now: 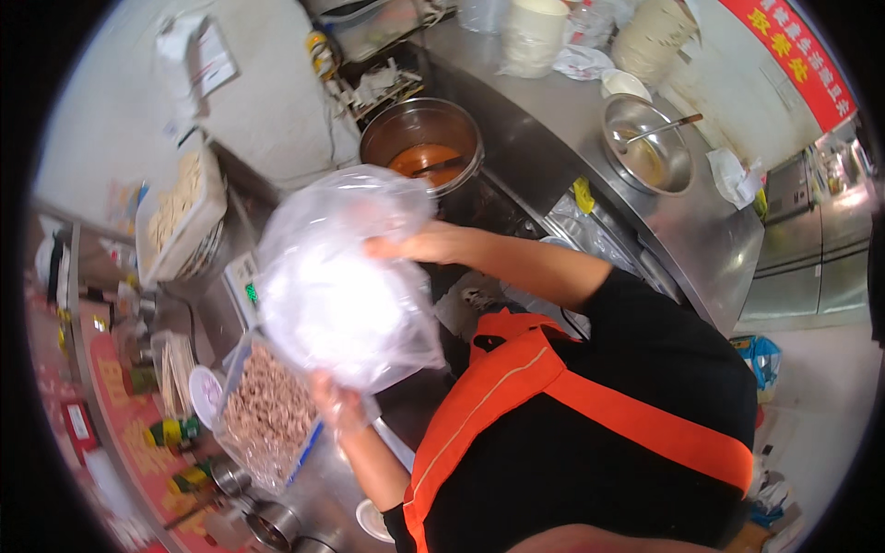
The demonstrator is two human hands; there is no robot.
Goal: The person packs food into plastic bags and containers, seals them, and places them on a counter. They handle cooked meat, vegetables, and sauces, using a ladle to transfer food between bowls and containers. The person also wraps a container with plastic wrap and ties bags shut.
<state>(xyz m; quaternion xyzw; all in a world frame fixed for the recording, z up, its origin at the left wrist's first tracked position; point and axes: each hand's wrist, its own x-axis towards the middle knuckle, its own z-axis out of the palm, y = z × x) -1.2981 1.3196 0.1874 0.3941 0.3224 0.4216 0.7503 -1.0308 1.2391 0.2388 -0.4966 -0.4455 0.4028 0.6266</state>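
A large translucent plastic bag (pixel 346 290), bright white in its middle, spans the space between my hands. My right hand (pixel 415 245) grips its upper right side, with part of the fingers hidden behind the plastic. At the lower edge my left hand (pixel 335 404), apparently in a thin clear glove, holds the bag too. Just below and left of the bag is a clear tub of chopped brownish meat (pixel 266 415), lined with plastic. Above it stands a deep steel pot (pixel 422 145) with orange-red liquid and a dark utensil inside.
A digital scale (pixel 242 287) sits left of the bag, near a white bin of pale pieces (pixel 176 207). Chopsticks (pixel 176 373) and steel containers (pixel 273 522) line the left side. A steel bowl with a ladle (pixel 646 148) rests on the right counter.
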